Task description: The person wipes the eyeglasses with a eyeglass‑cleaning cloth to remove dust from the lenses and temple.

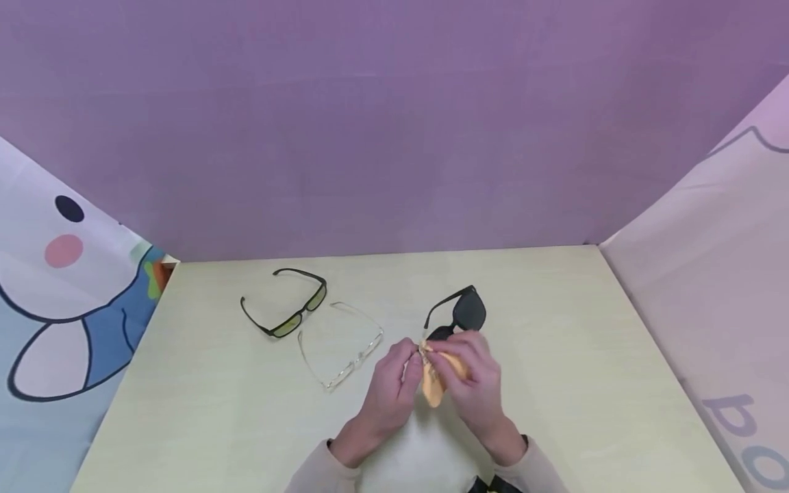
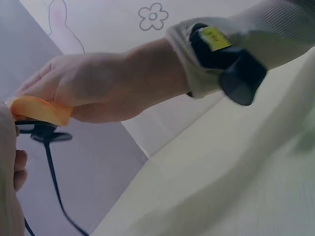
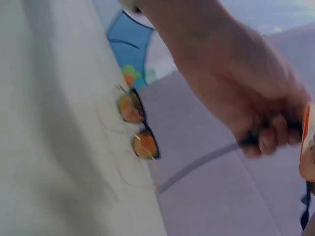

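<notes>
Black sunglasses [image 1: 470, 311] with dark lenses are held up above the table's middle, one temple pointing away from me. My left hand [image 1: 394, 380] grips their black frame; in the right wrist view the fingers of that left hand [image 3: 246, 83] curl round a dark part of it. An orange cloth [image 1: 433, 390] hangs between both hands. With thumb and fingers my right hand [image 1: 471, 376] pinches this cloth against the sunglasses. In the left wrist view the cloth [image 2: 42, 109] lies over the frame under the right hand. The part of the frame inside the hands is hidden.
On the table [image 1: 203, 411], left of the hands, lie black-framed glasses with greenish lenses [image 1: 287, 324] and clear thin-framed glasses [image 1: 351, 366], temples unfolded. A dark object [image 1: 493, 485] shows at the front edge. A purple backdrop [image 1: 382, 137] stands behind.
</notes>
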The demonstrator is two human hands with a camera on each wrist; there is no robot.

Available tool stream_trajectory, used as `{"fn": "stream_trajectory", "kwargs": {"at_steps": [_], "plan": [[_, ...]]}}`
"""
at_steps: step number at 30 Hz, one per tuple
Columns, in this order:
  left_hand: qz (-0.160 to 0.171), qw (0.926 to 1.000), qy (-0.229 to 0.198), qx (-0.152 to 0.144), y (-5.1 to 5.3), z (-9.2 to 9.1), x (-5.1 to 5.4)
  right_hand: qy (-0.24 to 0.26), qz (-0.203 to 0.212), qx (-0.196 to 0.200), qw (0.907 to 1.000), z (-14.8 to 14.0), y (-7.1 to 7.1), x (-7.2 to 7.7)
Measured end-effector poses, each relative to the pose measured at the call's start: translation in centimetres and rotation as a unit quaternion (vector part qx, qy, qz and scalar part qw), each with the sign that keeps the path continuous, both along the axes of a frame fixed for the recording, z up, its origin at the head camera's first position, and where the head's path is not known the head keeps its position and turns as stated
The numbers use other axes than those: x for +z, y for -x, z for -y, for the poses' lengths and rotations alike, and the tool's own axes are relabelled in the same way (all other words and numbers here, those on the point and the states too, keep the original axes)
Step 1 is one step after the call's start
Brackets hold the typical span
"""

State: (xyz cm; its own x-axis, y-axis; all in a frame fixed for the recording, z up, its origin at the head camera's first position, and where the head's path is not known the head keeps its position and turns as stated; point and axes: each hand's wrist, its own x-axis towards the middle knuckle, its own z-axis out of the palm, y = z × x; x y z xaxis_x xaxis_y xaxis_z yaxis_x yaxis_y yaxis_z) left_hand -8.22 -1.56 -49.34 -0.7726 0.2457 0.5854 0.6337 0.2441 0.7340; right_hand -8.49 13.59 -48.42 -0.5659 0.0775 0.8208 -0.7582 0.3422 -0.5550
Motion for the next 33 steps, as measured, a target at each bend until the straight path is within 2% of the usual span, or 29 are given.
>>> {"fn": "stream_trajectory", "kwargs": {"at_steps": [3,7,9,15,17,23,25,31,33], "plan": [[0.001,1.0,0.0,-0.001,-0.1,0.1,0.0,-0.011,-0.005,0.001,0.9999,0.0,0.0,0.0],[0.002,1.0,0.004,0.006,-0.4,0.2,-0.1,-0.003,0.036,-0.038,0.9986,-0.7,0.4,0.3],[0.0,1.0,0.003,0.009,-0.5,0.3,-0.1,0.002,0.043,-0.046,0.998,-0.7,0.3,0.3],[-0.013,0.9999,0.0,0.001,-0.5,0.5,-0.4,-0.005,-0.005,-0.001,1.0,0.8,-0.8,-0.5],[-0.013,0.9999,0.003,-0.001,-0.6,0.6,-0.4,-0.009,-0.01,0.0,0.9999,0.9,-0.9,-0.5],[-0.014,0.9998,0.006,0.008,-0.8,1.0,-0.4,-0.002,0.038,-0.045,0.9983,-0.2,0.1,0.1],[-0.018,0.9998,0.001,0.01,-0.8,1.1,-0.5,0.004,0.047,-0.049,0.9977,-0.1,0.1,0.1],[-0.04,0.9992,-0.006,0.001,-0.7,1.0,-0.7,-0.003,0.001,0.001,1.0,1.4,-0.8,-0.3],[-0.043,0.9991,-0.006,0.0,-0.7,1.0,-0.7,-0.009,-0.006,0.001,0.9999,1.5,-0.8,-0.2]]}}
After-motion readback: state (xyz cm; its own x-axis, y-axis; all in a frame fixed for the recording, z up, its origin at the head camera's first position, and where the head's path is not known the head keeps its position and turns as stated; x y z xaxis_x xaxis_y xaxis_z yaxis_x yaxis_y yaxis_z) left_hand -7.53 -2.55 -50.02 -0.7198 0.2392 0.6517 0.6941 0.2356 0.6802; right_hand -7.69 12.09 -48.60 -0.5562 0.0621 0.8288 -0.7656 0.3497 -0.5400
